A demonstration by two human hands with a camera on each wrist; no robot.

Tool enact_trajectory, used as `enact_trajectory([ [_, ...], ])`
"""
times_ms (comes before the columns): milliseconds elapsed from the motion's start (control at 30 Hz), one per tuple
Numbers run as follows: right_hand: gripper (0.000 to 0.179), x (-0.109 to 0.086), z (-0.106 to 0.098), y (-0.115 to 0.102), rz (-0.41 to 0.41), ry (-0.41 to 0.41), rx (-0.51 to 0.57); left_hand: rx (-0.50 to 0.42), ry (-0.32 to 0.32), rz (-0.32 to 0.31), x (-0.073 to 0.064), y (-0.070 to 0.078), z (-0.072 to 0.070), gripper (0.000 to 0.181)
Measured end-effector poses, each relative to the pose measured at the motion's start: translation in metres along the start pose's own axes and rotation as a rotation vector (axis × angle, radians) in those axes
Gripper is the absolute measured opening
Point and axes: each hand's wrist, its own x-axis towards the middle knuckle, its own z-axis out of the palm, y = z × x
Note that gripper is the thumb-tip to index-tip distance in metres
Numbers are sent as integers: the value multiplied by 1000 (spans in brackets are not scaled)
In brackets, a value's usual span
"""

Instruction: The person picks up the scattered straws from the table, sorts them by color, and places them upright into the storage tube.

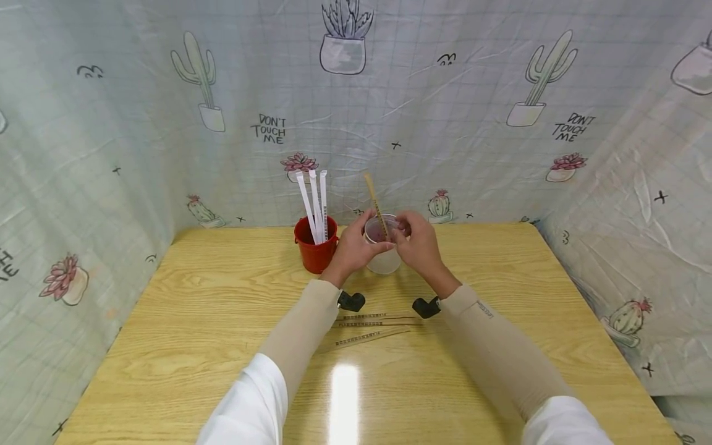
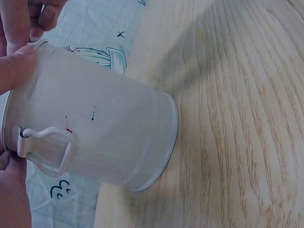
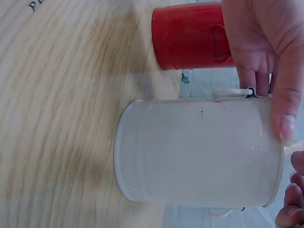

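Note:
A small white bucket [image 1: 384, 262] stands on the table near its back edge. My left hand [image 1: 355, 247] grips its rim from the left, with the thumb [image 2: 21, 69] over the near side. A tan straw [image 1: 376, 201] with dark print leans out of the bucket, its lower part inside. My right hand [image 1: 418, 244] is at the right of the rim, its fingers [image 3: 292, 204] curled close to the opening; whether they pinch anything I cannot tell. To the left stands a red bucket [image 1: 317, 256] holding several straws in white paper sleeves [image 1: 315, 207].
Several thin, printed straw sleeves [image 1: 364, 324] lie on the wooden table [image 1: 222, 334] in front of the white bucket. A printed curtain [image 1: 356, 136] hangs behind the table and along both sides. The red bucket stands close beside my left wrist.

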Motion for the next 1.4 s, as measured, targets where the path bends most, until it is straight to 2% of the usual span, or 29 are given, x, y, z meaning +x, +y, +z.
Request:
enact_trajectory([
  [200, 15, -17, -12, -3, -65, -27, -14, 9, -1, -8, 2, 0, -1, 92],
  [467, 12, -58, -26, 3, -150, -232, -58, 8, -9, -24, 1, 0, 0, 93],
  [733, 17, -85, -18, 18, -244, -409, -29, 5, -3, -27, 2, -2, 0, 92],
  [867, 12, -92, -14, 18, -230, -529, -29, 0, -6, -28, 3, -2, 0, 92],
  [1000, 10, -95, -12, 14, -217, -623, -78, 3, -8, -22, 3, -1, 0, 92],
  [1400, 11, -98, -6, 12, -254, -682, -143, -10, -3, -2, 2, -3, 1, 91],
])
